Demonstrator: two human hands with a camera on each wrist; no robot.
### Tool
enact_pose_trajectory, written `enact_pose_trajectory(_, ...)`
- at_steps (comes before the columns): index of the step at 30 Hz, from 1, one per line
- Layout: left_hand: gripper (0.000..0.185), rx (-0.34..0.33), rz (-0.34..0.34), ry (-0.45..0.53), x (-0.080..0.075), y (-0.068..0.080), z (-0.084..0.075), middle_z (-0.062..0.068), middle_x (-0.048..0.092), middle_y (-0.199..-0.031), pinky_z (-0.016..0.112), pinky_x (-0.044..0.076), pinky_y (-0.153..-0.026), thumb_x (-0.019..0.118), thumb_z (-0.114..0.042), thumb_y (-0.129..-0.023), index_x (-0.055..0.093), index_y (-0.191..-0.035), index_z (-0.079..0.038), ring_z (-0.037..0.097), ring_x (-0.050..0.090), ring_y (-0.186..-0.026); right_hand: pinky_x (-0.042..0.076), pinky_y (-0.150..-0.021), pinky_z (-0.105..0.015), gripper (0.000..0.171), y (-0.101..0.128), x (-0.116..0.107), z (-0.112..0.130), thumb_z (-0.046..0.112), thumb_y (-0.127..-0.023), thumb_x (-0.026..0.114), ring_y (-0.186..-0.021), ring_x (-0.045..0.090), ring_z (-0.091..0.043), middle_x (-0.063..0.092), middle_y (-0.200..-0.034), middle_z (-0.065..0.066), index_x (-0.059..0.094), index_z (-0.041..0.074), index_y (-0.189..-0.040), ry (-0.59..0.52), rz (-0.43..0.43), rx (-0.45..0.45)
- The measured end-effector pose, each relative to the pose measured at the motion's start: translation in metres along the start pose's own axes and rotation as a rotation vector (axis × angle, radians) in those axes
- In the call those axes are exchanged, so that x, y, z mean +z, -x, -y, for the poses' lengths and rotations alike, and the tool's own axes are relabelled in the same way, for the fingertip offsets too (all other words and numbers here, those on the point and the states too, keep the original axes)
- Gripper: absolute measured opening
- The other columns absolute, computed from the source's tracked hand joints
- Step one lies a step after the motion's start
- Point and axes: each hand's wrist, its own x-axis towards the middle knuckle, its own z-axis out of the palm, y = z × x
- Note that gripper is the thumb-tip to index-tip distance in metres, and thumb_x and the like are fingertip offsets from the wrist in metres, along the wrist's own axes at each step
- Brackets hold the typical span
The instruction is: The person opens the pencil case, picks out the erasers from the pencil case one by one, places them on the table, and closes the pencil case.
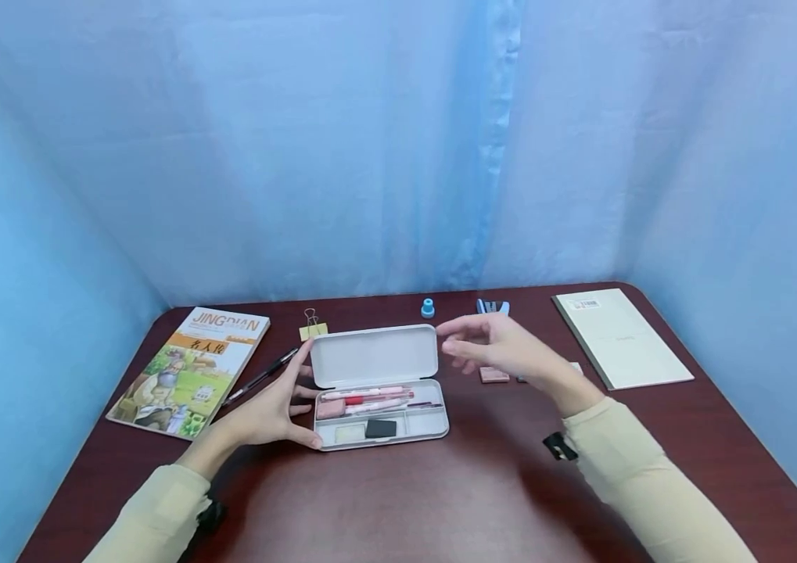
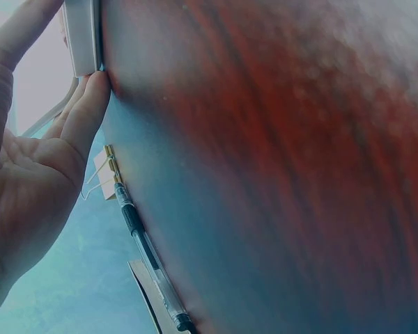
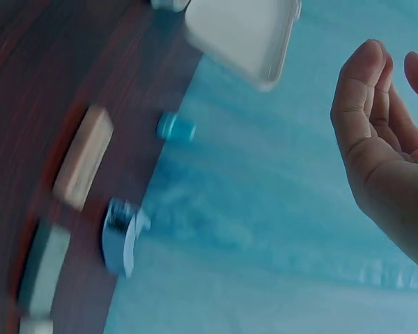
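Now | L hand [image 1: 267, 414] fingers straight, touching pencil case [image 1: 378, 387] | R hand [image 1: 504, 349] raised, fingers relaxed

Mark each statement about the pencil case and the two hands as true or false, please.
1. The pencil case is open. True.
2. The left hand touches the case. True.
3. The right hand grips a pen. False: it holds nothing, fingers loosely curled above the table.
4. The picture book lies right of the case. False: it lies left.
5. A black pen lies between book and case. True.
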Motion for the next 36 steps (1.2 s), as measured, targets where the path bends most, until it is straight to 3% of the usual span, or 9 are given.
enact_pose_trajectory(8,0.146,0.021,-0.005,-0.018,0.001,0.0,0.001,0.019,0.03,-0.146,0.05,0.048,-0.104,0.096,-0.008,-0.068,-0.011,-0.158,-0.05,0.037,0.052,-0.13,0.062,-0.072,-0.04,0.041,-0.026,0.041,0.001,0.019,-0.099,0.069,-0.084,0.068,-0.035,0.067,-0.108,-0.026,0.063,-0.001,-0.134,-0.048,0.112,-0.056)
enact_pose_trajectory(13,0.146,0.013,0.0,-0.008,0.001,0.0,0.001,0.019,0.029,-0.146,0.049,0.048,-0.105,0.096,-0.009,-0.068,-0.011,-0.157,-0.05,0.037,0.051,-0.13,0.062,-0.075,-0.049,0.042,-0.042,0.066,-0.002,0.014,-0.099,0.068,-0.09,0.068,-0.044,0.067,-0.117,-0.026,0.061,-0.006,-0.135,-0.098,0.194,-0.064)
enact_pose_trajectory(16,0.146,0.007,-0.001,-0.009,0.002,0.0,0.001,0.018,0.03,-0.146,0.049,0.048,-0.105,0.096,-0.009,-0.068,-0.011,-0.158,-0.049,0.037,0.051,-0.13,0.062,-0.075,-0.049,0.041,-0.05,0.08,-0.003,0.013,-0.099,0.068,-0.09,0.07,-0.041,0.068,-0.119,-0.022,0.061,-0.008,-0.133,-0.097,0.216,-0.055)
enact_pose_trajectory(21,0.145,0.002,-0.003,-0.015,0.001,0.0,-0.001,0.018,0.03,-0.146,0.05,0.048,-0.105,0.096,-0.009,-0.068,-0.012,-0.159,-0.045,0.037,0.051,-0.13,0.063,-0.071,-0.038,0.037,-0.059,0.097,-0.004,0.012,-0.098,0.068,-0.086,0.072,-0.032,0.072,-0.112,-0.015,0.064,-0.009,-0.128,-0.065,0.227,-0.04)
enact_pose_trajectory(31,0.146,0.013,0.0,-0.001,0.001,0.0,0.0,0.019,0.032,-0.145,0.051,0.047,-0.105,0.096,-0.007,-0.068,-0.012,-0.16,-0.044,0.038,0.052,-0.131,0.06,-0.065,-0.028,0.033,-0.068,0.122,-0.007,0.012,-0.095,0.07,-0.07,0.07,-0.019,0.073,-0.112,-0.007,0.069,-0.003,-0.125,0.008,0.236,0.004)
enact_pose_trajectory(36,0.146,0.008,0.004,0.007,0.001,0.0,0.0,0.019,0.031,-0.146,0.05,0.046,-0.106,0.096,-0.006,-0.068,-0.012,-0.158,-0.048,0.038,0.05,-0.132,0.056,-0.06,-0.024,0.034,-0.072,0.131,-0.01,0.013,-0.095,0.07,-0.065,0.064,-0.015,0.073,-0.095,-0.004,0.069,-0.002,-0.126,0.025,0.249,0.009)
